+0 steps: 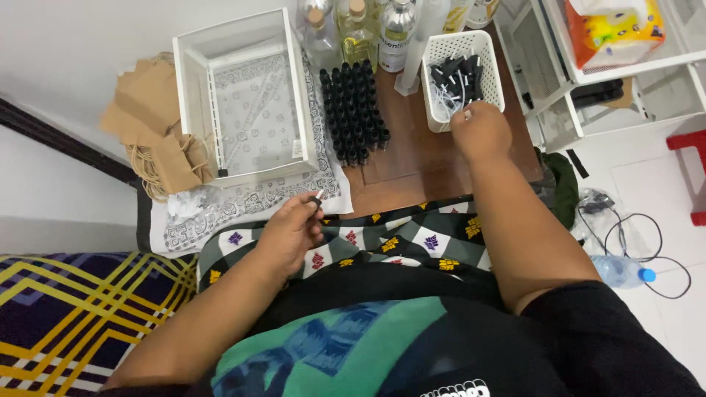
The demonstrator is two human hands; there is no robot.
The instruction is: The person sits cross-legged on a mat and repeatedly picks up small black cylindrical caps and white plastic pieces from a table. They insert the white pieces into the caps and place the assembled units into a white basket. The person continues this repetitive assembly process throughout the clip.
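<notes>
Your left hand pinched a small dark vial; your right hand reached, fingers curled, into the white perforated plastic basket of black spray caps: capping step, calling for one cap picked out.

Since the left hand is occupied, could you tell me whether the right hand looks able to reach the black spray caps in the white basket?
Probably yes: the right hand is at the white basket's open near rim, with nothing covering the black spray caps.

Black bottles, white basket, checked cloth.
</notes>
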